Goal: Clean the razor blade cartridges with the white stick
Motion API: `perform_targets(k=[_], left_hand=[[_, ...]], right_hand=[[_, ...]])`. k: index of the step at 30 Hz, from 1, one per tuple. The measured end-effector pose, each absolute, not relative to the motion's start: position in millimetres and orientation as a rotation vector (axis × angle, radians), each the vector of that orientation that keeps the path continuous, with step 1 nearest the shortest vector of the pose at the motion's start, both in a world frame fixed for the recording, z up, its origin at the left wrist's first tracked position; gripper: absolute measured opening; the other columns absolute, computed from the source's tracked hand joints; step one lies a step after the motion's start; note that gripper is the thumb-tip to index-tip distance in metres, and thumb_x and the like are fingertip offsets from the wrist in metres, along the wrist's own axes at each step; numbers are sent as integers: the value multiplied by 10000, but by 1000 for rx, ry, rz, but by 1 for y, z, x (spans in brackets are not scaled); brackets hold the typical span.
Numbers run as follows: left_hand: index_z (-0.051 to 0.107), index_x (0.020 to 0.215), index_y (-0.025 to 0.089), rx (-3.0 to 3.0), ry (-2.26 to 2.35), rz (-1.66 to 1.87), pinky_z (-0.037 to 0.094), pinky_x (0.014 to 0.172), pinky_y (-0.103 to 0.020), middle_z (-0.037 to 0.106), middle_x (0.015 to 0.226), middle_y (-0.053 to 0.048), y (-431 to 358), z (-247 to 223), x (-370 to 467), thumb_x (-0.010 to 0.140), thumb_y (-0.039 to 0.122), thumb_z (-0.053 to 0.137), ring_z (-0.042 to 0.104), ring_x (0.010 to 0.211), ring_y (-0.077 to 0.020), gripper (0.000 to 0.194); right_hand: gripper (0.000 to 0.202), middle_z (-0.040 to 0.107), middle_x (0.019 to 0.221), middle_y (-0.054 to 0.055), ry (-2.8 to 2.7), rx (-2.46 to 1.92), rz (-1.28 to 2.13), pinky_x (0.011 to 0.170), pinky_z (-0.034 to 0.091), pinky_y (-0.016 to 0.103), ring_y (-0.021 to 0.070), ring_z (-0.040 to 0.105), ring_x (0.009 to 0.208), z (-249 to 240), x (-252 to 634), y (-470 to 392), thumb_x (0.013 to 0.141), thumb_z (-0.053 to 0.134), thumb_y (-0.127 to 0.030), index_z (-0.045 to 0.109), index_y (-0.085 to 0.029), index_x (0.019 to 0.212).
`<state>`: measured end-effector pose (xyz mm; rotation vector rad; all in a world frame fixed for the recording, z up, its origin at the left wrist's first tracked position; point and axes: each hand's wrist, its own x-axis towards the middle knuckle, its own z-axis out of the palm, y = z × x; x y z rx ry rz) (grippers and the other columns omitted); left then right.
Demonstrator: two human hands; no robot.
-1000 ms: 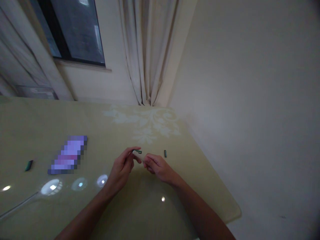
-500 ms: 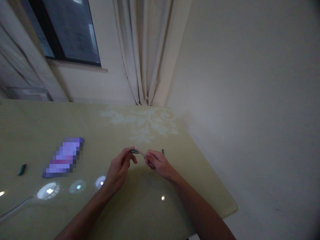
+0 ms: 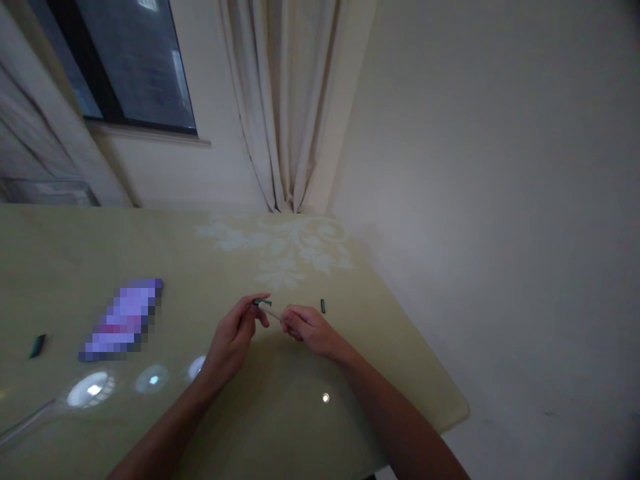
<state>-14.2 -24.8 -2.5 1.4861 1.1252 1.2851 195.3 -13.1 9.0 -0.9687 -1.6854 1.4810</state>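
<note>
We count two hands over one glossy tabletop [image 3: 410, 367]. Our left hand [image 3: 234, 335] has its fingers bent and nearly together, the index finger stretched out furthest, and they pinch one small green-and-black piece [image 3: 262, 303] at their tips. Our right hand [image 3: 310, 328] is closed, thumb over curled fingers, around one thin pale stick [image 3: 270, 312]. The stick's free end points to the left fingertips, just below the held piece; whether it touches that piece, we cannot tell. Both held things are above the table, between our hands.

Two more small dark pieces lie on the tabletop, so we count three such pieces in all: one slim dark piece [image 3: 323, 306] just beyond the right hand, and one dark green piece [image 3: 37, 346] well apart at the far left. Between that last piece and the left hand lies one flat purple rectangular object [image 3: 123, 320], its surface pixelated. One white floral pattern [image 3: 285, 243] decorates the table's far end. Behind it we see one dark-framed window [image 3: 135, 60] and two curtains, a left curtain [image 3: 40, 133] and a middle curtain [image 3: 285, 100].
</note>
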Motion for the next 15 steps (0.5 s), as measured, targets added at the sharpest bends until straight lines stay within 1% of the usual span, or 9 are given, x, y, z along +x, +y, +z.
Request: perform_targets(k=[5, 10, 15], left_hand=[[646, 1314, 185, 1327, 1058, 1332, 256, 408, -186, 644, 758, 3, -27, 3, -10, 1015, 599, 565, 345, 456, -75, 517], [666, 1278, 174, 1301, 1050, 1343, 276, 398, -175, 637, 730, 7, -29, 10, -6, 979, 634, 610, 362, 447, -69, 551], [659, 1275, 180, 1294, 1047, 1342, 275, 394, -174, 642, 740, 7, -30, 10, -7, 982, 637, 603, 351, 438, -62, 545]], right_hand=[[635, 370, 607, -67, -1588, -953, 1493, 533, 252, 258, 110, 307, 541, 8, 194, -12, 940, 538, -817, 565, -199, 800], [609, 408, 628, -51, -1636, -923, 1536, 545, 265, 258, 110, 344, 565, 7, 195, -12, 960, 567, -771, 589, -184, 802], [610, 372, 613, -65, -1594, -944, 1495, 541, 246, 254, 106, 305, 552, 9, 197, -12, 964, 556, -773, 579, -187, 798]])
